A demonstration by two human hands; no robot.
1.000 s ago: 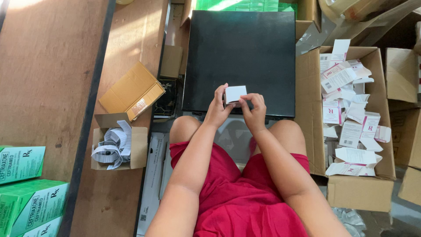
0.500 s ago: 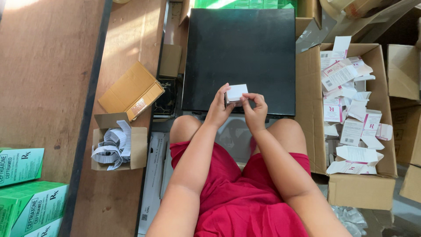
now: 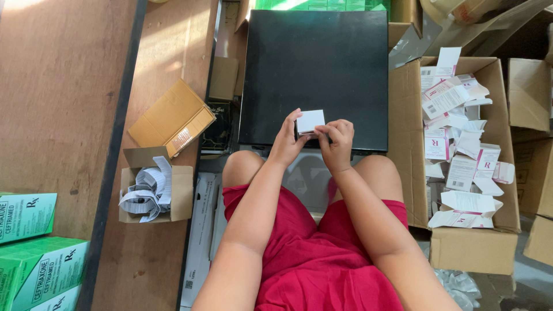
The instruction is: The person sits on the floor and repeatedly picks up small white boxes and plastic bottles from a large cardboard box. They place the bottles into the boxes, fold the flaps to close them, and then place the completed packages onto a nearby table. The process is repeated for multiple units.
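Both of my hands hold a small white carton [image 3: 310,121] over the near edge of a black flat surface [image 3: 315,63]. My left hand [image 3: 286,141] grips the carton's left side with fingers curled up against it. My right hand [image 3: 336,141] pinches its lower right corner. I sit with bare knees under the hands and wear red shorts.
A large cardboard box [image 3: 468,249] at my right holds several flattened white and pink cartons. At my left stand a small cardboard box of folded paper leaflets [image 3: 148,190], a closed brown box [image 3: 171,118] and green cartons [image 3: 34,253] on a wooden floor.
The white carton has tilted slightly in my hands and my fingers have shifted on it. Both hands stay in the same place.
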